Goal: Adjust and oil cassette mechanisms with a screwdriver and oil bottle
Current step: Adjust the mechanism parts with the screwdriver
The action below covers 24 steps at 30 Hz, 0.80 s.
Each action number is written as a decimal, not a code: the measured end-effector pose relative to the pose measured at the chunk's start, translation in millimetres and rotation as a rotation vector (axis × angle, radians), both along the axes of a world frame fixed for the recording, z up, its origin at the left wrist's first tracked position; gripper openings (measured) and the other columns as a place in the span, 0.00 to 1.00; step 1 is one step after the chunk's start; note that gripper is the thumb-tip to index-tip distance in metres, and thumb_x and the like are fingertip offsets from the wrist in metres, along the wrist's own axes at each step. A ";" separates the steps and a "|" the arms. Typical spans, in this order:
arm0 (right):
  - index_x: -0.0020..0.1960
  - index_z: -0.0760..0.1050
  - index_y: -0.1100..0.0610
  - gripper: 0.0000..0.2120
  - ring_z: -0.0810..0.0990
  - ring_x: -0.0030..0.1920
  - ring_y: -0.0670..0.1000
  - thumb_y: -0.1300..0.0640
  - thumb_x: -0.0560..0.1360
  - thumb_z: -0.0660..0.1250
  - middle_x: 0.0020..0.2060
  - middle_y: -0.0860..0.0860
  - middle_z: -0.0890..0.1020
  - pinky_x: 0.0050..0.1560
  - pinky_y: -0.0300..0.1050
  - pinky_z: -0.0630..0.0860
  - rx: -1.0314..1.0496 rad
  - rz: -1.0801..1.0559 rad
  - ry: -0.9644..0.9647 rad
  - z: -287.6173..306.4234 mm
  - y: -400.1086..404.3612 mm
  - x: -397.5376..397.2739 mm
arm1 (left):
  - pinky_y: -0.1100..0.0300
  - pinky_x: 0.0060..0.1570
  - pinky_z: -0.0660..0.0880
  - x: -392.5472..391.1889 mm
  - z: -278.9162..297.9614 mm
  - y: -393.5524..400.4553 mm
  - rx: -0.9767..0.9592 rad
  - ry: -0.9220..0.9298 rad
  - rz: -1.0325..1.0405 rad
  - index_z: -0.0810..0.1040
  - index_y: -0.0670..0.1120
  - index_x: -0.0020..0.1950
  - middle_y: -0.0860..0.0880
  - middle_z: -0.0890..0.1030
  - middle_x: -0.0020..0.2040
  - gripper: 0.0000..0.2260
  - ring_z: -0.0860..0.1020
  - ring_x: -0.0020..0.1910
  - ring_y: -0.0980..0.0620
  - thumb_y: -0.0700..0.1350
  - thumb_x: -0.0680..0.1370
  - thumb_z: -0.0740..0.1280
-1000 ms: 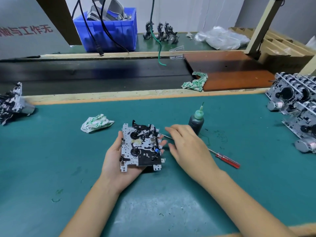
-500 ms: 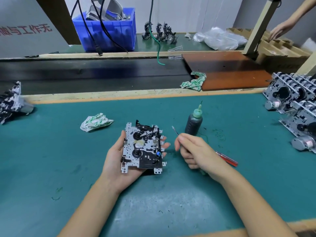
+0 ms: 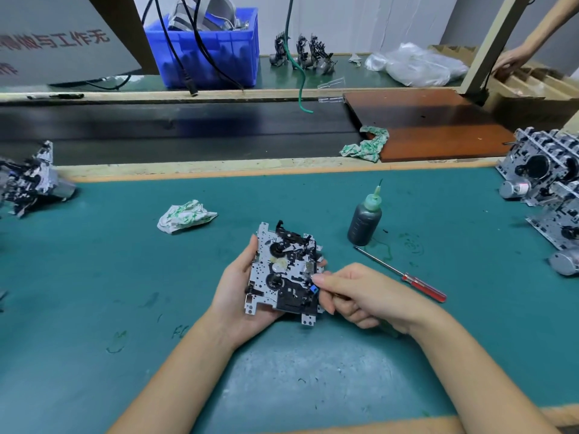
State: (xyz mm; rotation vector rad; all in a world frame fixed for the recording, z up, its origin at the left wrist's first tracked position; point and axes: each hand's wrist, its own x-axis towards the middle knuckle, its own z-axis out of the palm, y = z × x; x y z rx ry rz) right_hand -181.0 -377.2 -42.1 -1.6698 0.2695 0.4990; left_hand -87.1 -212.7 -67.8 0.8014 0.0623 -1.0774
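Even, soft light is falling from above, leaving only faint shadows under the hands and the oil bottle [image 3: 365, 219]. The green mat [image 3: 94, 292] is showing a pale sheen near the bottom. The wide lens is bending the edges, and the corners are looking slightly blurred.

silver-black cassette mechanism [image 3: 283, 270] held face-up; oil bottle [image 3: 364, 220] upright; red-handled screwdriver [image 3: 404, 275] flat
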 end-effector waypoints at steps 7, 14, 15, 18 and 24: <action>0.28 0.71 0.55 0.24 0.62 0.18 0.45 0.50 0.81 0.57 0.18 0.47 0.62 0.22 0.36 0.59 -0.007 -0.004 -0.018 0.7 2.2 -0.9 | 0.47 0.57 0.77 -0.7 0.0 -1.4 0.033 -0.030 0.001 0.81 0.38 0.57 0.35 0.78 0.61 0.29 0.79 0.58 0.40 0.61 0.77 0.54; 0.23 0.70 0.54 0.29 0.60 0.16 0.47 0.51 0.82 0.53 0.16 0.51 0.62 0.23 0.37 0.58 -0.041 0.038 -0.017 4.3 1.2 -0.2 | 0.51 0.52 0.78 1.2 -2.2 -3.4 0.069 -0.051 -0.018 0.83 0.41 0.55 0.37 0.79 0.59 0.30 0.80 0.57 0.42 0.63 0.78 0.52; 0.20 0.70 0.53 0.32 0.60 0.16 0.47 0.51 0.82 0.53 0.18 0.52 0.63 0.24 0.38 0.58 -0.058 0.052 -0.012 5.3 0.5 -0.1 | 0.51 0.53 0.77 0.9 -2.6 -3.4 0.076 -0.058 -0.021 0.83 0.41 0.56 0.37 0.79 0.59 0.30 0.79 0.58 0.42 0.63 0.78 0.52; 0.17 0.69 0.52 0.34 0.59 0.16 0.46 0.49 0.82 0.53 0.18 0.52 0.63 0.23 0.36 0.56 -0.105 0.069 0.014 7.3 -1.8 1.3 | 0.51 0.53 0.77 0.2 -3.7 -3.9 0.078 -0.066 -0.018 0.81 0.41 0.58 0.37 0.79 0.60 0.30 0.79 0.59 0.42 0.63 0.77 0.53; 0.20 0.64 0.53 0.30 0.57 0.14 0.43 0.48 0.81 0.54 0.15 0.47 0.59 0.19 0.31 0.54 -0.005 0.086 0.072 6.3 -5.0 4.0 | 0.48 0.56 0.75 -0.7 -4.0 -4.3 0.085 -0.061 -0.002 0.79 0.40 0.60 0.36 0.78 0.61 0.30 0.78 0.60 0.41 0.63 0.78 0.53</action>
